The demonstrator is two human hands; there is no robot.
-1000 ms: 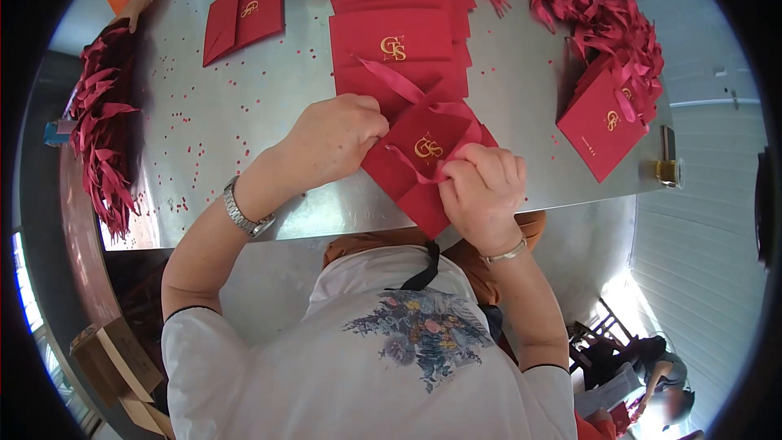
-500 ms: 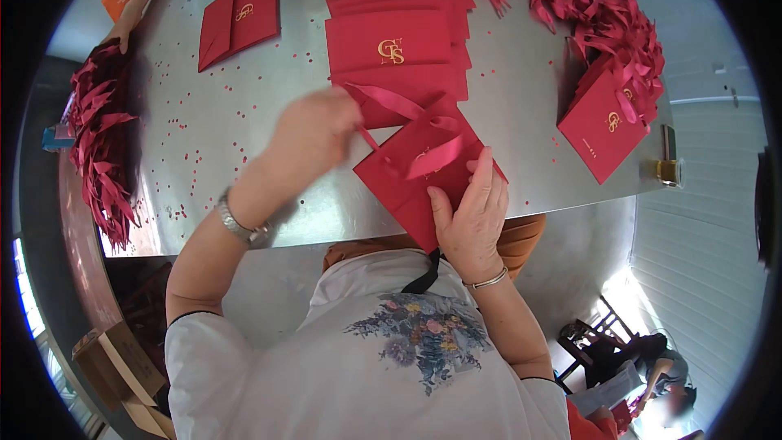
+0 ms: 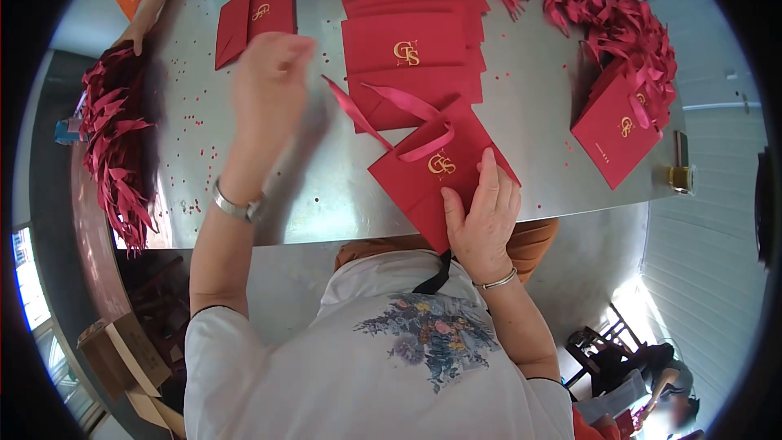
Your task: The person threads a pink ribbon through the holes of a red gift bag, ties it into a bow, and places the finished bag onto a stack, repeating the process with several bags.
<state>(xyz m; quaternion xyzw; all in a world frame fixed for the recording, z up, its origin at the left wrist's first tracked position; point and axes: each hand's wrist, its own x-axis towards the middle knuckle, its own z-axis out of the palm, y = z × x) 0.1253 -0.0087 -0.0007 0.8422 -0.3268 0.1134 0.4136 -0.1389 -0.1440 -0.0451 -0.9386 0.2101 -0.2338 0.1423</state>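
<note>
My left hand (image 3: 269, 102), with a watch at the wrist, is raised over the table, left of the bag stack. Its fingers are curled and a little blurred, and nothing shows in them. A red paper bag (image 3: 415, 191) with a gold logo lies tilted at the table's front edge. From its top run pink ribbon handles (image 3: 358, 114), one end loose toward the upper left. My right hand (image 3: 485, 224), wearing a bracelet, rests on the bag's right side with thumb and fingers stretched out flat. Overlapping red bags (image 3: 407, 28) lie just beyond.
One red bag (image 3: 273, 12) lies at the upper left, another (image 3: 615, 130) at the right under a ribbon pile (image 3: 643, 41). Dark red ribbons (image 3: 114, 147) hang at the left edge beside another person's hand (image 3: 130, 35). Red dots are scattered across the metal table (image 3: 326, 187).
My left hand has moved up and left, away from the bag and its ribbon. The ribbon now reaches out toward the upper left and the logo is uncovered. My right hand stays on the bag.
</note>
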